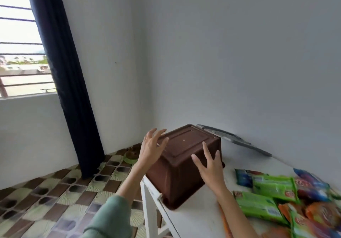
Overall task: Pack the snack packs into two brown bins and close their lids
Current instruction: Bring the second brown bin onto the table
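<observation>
A brown plastic bin (184,154) stands upside down, its base facing up, at the left corner of the white table (199,217). My left hand (150,148) hovers with spread fingers at the bin's left side. My right hand (211,165) has its fingers apart against the bin's right side. Neither hand grips anything. Several snack packs (273,188), green, blue and orange, lie in a loose pile on the right part of the table.
A grey flat lid-like piece (230,138) leans against the white wall behind the bin. The table's left edge drops to a tiled floor (55,197). A dark curtain (68,82) hangs by the window. A small green bowl (130,159) sits on the floor.
</observation>
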